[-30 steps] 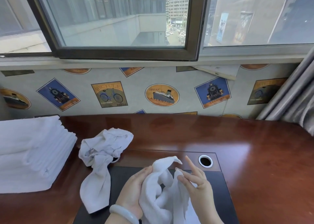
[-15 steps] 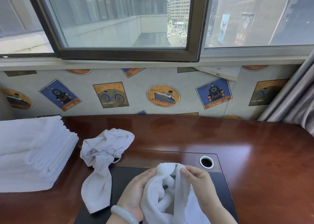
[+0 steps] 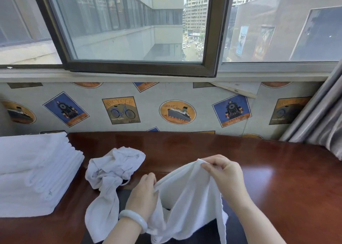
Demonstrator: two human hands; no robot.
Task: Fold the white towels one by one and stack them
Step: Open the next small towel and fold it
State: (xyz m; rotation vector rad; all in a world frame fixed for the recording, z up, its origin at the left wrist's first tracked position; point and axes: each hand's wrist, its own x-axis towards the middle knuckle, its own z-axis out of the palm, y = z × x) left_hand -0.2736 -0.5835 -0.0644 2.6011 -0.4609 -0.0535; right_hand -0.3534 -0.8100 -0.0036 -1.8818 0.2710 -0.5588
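A white towel (image 3: 188,197) hangs between my hands above the desk's near edge. My right hand (image 3: 222,171) pinches its upper corner, raised. My left hand (image 3: 146,193), with a pale bangle on the wrist, grips the towel's edge lower down and to the left. The cloth is partly spread and drapes down past the bottom of the view. A second white towel (image 3: 109,177) lies crumpled on the desk to the left of my hands. A stack of folded white towels (image 3: 35,173) sits at the far left of the desk.
The desk (image 3: 277,179) is glossy red-brown wood with a dark inset pad (image 3: 207,232) under my hands. A papered wall and window run along its back edge. A grey curtain (image 3: 322,118) hangs at the right.
My right hand has lifted the towel's corner up and to the right, and the bunched towel has opened out between my hands. The view has shifted slightly.
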